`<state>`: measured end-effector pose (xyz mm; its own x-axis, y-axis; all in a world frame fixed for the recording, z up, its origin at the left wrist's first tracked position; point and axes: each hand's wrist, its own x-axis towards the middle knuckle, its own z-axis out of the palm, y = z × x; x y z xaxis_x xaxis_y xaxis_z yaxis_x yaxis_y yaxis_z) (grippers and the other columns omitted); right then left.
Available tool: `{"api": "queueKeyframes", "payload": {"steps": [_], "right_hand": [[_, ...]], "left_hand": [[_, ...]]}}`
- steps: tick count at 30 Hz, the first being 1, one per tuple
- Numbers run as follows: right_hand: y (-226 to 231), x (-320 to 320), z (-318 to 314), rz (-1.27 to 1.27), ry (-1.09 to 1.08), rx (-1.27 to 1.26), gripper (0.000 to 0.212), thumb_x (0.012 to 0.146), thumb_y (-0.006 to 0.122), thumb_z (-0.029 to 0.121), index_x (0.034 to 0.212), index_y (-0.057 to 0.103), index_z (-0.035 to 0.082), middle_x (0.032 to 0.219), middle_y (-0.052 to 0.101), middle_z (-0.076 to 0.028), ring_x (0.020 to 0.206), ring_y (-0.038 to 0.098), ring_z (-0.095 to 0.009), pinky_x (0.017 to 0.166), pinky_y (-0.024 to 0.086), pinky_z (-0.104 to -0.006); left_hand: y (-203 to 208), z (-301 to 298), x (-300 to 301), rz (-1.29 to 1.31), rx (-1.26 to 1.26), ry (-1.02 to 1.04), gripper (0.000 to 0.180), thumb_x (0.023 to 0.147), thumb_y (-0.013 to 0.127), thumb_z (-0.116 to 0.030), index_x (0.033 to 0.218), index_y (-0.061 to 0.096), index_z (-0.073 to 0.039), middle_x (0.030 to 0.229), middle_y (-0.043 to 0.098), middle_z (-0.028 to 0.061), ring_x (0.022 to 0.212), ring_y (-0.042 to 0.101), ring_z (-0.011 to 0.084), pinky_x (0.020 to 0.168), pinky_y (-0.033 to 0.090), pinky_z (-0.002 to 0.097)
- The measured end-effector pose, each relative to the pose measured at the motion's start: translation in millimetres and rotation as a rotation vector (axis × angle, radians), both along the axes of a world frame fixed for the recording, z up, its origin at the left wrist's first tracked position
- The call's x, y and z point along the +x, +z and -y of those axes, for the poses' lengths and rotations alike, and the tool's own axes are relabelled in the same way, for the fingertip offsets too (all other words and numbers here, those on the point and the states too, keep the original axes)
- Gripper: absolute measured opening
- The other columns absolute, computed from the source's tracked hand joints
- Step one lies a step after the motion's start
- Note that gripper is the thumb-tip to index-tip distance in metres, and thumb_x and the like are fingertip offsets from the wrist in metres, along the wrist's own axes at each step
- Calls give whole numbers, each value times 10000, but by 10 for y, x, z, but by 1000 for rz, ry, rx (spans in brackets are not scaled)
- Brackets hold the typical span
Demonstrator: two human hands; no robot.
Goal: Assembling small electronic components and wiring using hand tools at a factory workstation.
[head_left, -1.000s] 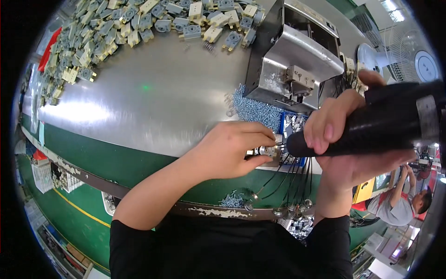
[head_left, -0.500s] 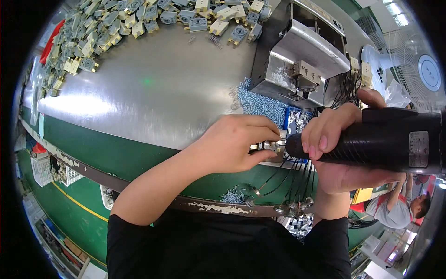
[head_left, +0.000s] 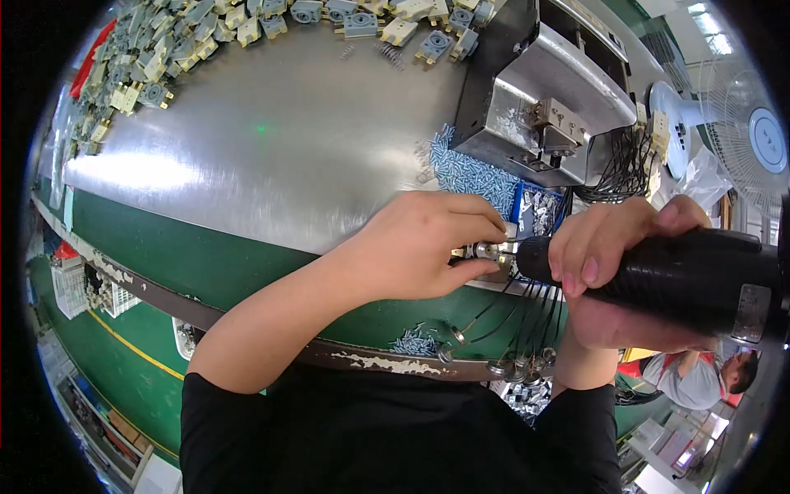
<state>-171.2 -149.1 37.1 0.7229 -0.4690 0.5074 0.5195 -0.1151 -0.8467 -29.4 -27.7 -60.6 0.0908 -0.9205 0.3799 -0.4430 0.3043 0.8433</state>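
My left hand (head_left: 432, 247) pinches a small metal part with a brass-coloured tab (head_left: 487, 250) between thumb and fingers, low over the bench's front strip. Wrapped around a thick black electric screwdriver (head_left: 691, 284) is my right hand (head_left: 605, 243). The screwdriver lies nearly level, and its nose points left at the metal part, with the thin bit reaching it. Whether a screw sits at the tip is too small to tell. Just beyond both hands lie a heap of bluish screws (head_left: 473, 177) and a blue box (head_left: 539, 212) of small metal pieces.
Grey and cream switch-like blocks (head_left: 197, 41) are piled at the far left. A metal fixture (head_left: 559, 90) stands at the far right, near a fan (head_left: 761, 136). Black wires with round metal ends (head_left: 518, 366) hang at the front edge. Another person (head_left: 699, 375) sits at the right.
The view has shifted slightly. My right hand and the screwdriver have dropped a little lower in the picture. The left hand keeps its pinch on the metal part.
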Motion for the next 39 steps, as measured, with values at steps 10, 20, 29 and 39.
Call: {"api": "queueKeyframes", "payload": {"steps": [10, 20, 29, 39], "right_hand": [[-56, -46, -21, -21, -6, 2, 935, 804, 652, 839, 1297, 445, 72, 684, 559, -54, 486, 539, -171, 457, 460, -318], [70, -23, 3, -15, -1, 45, 1036, 815, 647, 839, 1456, 399, 64, 679, 551, -51, 492, 547, -180, 468, 473, -323], [386, 284, 720, 46, -355, 29, 1091, 823, 477, 941, 1463, 405, 59, 826, 528, -74, 667, 512, -194, 630, 432, -374], [372, 482, 694, -63, -490, 11, 1113, 806, 473, 954, 1419, 428, 26, 759, 518, -60, 617, 506, -179, 605, 434, -349]], "left_hand": [[1, 32, -28, -3, 6, -2, 292, 766, 837, -93, 1033, 737, -31, 1106, 746, 117, 1003, 739, 316, 843, 607, 400], [45, 2, -6, 25, 6, 9, 301, 775, 831, -87, 1057, 741, -32, 1120, 747, 121, 1017, 737, 318, 867, 601, 406], [106, 39, -19, 48, 1, -24, 300, 787, 853, -117, 1057, 752, -33, 1135, 754, 109, 1045, 741, 287, 881, 602, 388], [108, 38, -10, 41, 11, -19, 303, 787, 862, -121, 1058, 758, -35, 1126, 755, 109, 1028, 746, 286, 859, 608, 384]]}}
